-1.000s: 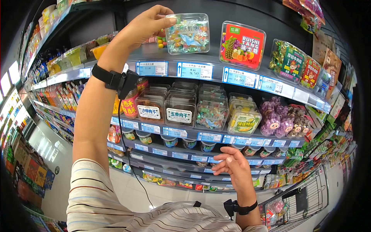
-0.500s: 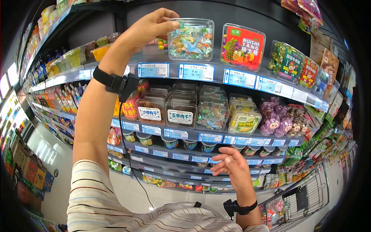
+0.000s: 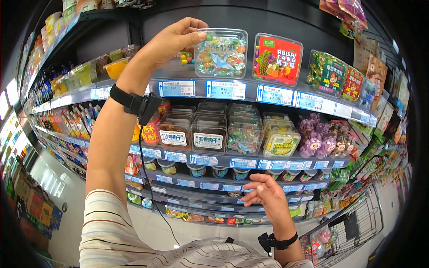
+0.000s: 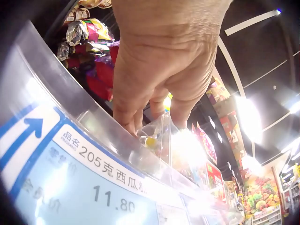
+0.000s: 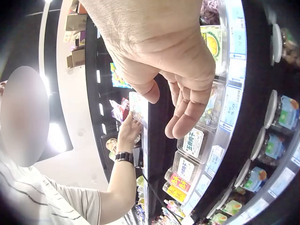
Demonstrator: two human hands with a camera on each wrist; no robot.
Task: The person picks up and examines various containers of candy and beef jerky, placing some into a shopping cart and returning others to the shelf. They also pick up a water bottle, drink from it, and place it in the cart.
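On the top shelf a clear box of colourful wrapped candy (image 3: 220,54) stands upright, a blue paper crane on its front. My left hand (image 3: 181,38) grips its upper left corner, thumb on the front and fingers behind; in the left wrist view the hand (image 4: 164,70) reaches down to the clear box (image 4: 161,136). Lower down, my right hand (image 3: 269,198) hangs in front of the lower shelves with loosely bent fingers, holding nothing. The right wrist view shows that hand (image 5: 159,61) before the shelf of boxes.
A red candy box (image 3: 278,59) stands right of the held one, with green and red bags beyond. Below are rows of boxes (image 3: 208,135), purple bags (image 3: 316,136) and lidded cups. A wire cart (image 3: 353,225) stands at lower right.
The shelf and the candy box sit lower in the head view, and my left hand has moved down with them, still gripping the box. My right hand has barely moved.
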